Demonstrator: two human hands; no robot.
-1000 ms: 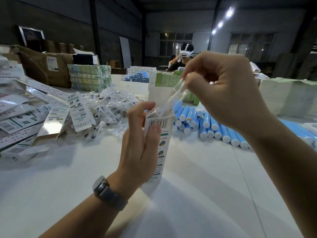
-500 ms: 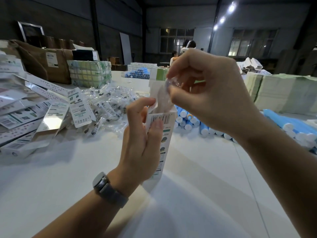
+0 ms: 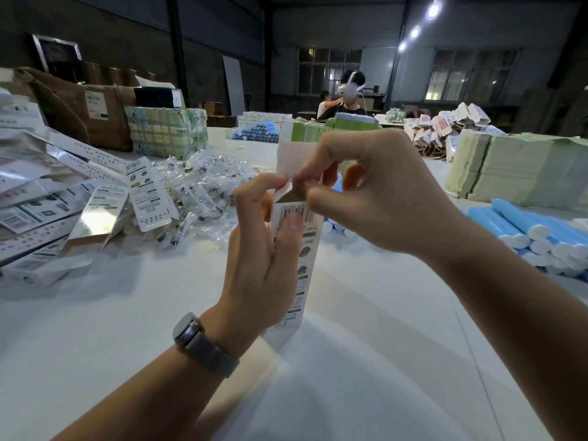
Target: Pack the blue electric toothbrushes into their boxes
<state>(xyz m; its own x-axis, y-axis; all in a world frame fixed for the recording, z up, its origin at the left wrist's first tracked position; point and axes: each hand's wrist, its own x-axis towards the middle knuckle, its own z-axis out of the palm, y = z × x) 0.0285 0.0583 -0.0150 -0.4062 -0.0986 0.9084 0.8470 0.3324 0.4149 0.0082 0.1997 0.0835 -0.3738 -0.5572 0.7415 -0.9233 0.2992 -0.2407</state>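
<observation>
Nearby, bagged brush heads (image 3: 197,189) and blue toothbrushes (image 3: 534,227) flank the box (image 3: 299,249).

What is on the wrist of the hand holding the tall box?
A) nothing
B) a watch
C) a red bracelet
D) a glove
B: a grey watch is strapped round the wrist of the left hand, which holds the upright box.

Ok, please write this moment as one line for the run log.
step: closing box top | left hand: holds box upright | right hand: pinches side flap | blue toothbrushes: on table
</observation>
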